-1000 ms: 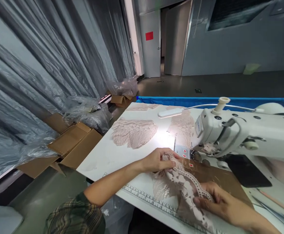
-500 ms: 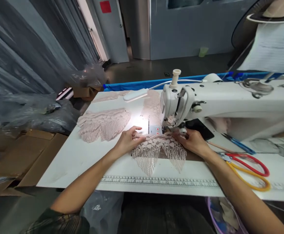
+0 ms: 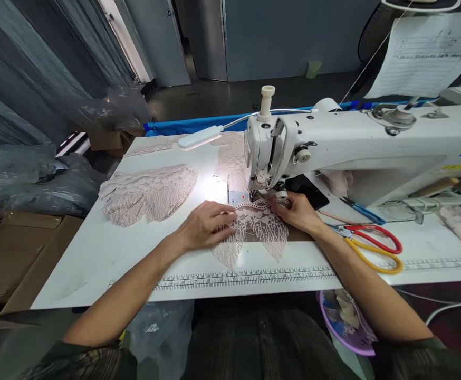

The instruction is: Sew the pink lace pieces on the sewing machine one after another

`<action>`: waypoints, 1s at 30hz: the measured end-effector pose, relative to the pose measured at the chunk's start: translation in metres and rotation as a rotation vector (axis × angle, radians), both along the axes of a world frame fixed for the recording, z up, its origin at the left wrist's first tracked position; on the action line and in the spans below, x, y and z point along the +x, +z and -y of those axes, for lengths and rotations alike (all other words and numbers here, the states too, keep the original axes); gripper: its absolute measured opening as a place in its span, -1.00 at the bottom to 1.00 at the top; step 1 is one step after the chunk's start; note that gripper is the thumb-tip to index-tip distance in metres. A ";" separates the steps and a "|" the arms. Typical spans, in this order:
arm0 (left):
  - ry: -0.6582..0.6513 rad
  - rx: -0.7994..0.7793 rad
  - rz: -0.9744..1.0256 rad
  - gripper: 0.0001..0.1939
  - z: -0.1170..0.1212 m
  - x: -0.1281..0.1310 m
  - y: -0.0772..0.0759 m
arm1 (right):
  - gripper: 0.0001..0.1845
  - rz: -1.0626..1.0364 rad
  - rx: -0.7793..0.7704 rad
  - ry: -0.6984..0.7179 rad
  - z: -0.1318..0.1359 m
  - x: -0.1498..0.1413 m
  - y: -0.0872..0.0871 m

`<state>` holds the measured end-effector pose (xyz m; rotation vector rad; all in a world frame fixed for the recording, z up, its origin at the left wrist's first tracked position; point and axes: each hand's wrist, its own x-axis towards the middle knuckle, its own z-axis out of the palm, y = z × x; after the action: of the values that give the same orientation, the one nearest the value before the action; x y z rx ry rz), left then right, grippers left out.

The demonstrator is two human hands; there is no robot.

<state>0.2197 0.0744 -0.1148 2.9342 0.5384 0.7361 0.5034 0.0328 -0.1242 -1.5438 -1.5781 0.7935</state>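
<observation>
A pale pink lace piece (image 3: 250, 224) with pointed fringed ends lies at the needle area of the white sewing machine (image 3: 270, 153). My left hand (image 3: 204, 224) rests on its left end, fingers stretched out and apart. At the opposite end, close beside the presser foot (image 3: 254, 195), my right hand (image 3: 299, 211) pinches the upper edge of the lace; the fingertips are partly hidden by the machine. Under the lace shows a brown strip (image 3: 299, 234). More lace (image 3: 230, 158) lies flat behind the needle plate.
Folded lace (image 3: 147, 192) lies on the table's left. Red-and-yellow scissors (image 3: 373, 245), blue-handled snips (image 3: 363, 210) and a black phone (image 3: 307, 191) are at the right. A printed ruler (image 3: 246, 278) runs along the front edge. A lamp (image 3: 201, 137) hangs behind; a purple basket (image 3: 345, 340) stands below.
My left hand has loosened its pinch on the lace edge and now lies over the lace with spread fingers. My right hand keeps its hold. The camera view has shifted.
</observation>
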 end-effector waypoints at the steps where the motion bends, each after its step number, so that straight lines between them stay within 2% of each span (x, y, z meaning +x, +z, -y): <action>1: -0.053 -0.023 -0.033 -0.67 0.003 0.003 0.000 | -0.68 -0.097 -0.029 -0.013 -0.001 0.000 0.000; 3: -0.091 -0.060 -0.078 -0.61 0.008 0.008 -0.001 | -0.68 -0.364 -0.119 -0.041 -0.001 -0.002 0.001; 5: -0.070 -0.122 -0.061 -0.58 0.012 0.010 0.000 | -0.66 -0.641 -0.224 -0.032 -0.001 -0.008 0.003; 7: -0.004 -0.286 0.020 -0.54 0.015 0.009 0.003 | -0.65 -0.816 -0.319 0.021 0.002 -0.019 0.007; 8: 0.033 -0.427 0.075 -0.49 0.016 0.008 0.005 | -0.66 -0.886 -0.361 0.059 0.004 -0.026 0.010; 11: 0.094 -0.983 0.243 -0.23 0.018 0.006 0.011 | -0.68 -1.036 -0.444 0.239 0.007 -0.048 0.019; 13: 0.145 -1.230 0.299 -0.14 0.017 0.006 0.013 | -0.65 -1.036 -0.463 0.366 0.007 -0.058 0.024; 16: 0.314 -1.285 0.299 -0.27 0.015 0.007 0.012 | -0.61 -0.757 -0.376 0.399 0.004 -0.057 0.023; 20: 0.423 -1.242 0.292 -0.36 0.015 0.008 0.011 | -0.71 -0.041 -0.107 0.279 0.001 -0.037 0.013; 22: 0.469 -1.183 0.239 -0.40 0.016 0.010 0.012 | -0.68 0.198 0.048 0.307 0.002 -0.030 0.009; 26: 0.550 -1.036 0.170 -0.36 0.017 0.012 0.014 | -0.61 0.521 0.311 0.418 0.006 -0.033 -0.001; 30: 0.532 -1.044 0.141 -0.30 0.017 0.009 0.016 | -0.63 0.649 0.361 0.381 0.009 -0.040 -0.010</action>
<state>0.2283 0.0578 -0.0984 1.7712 1.2371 0.4571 0.4638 0.0242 -0.1344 -1.3094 -2.3835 0.1585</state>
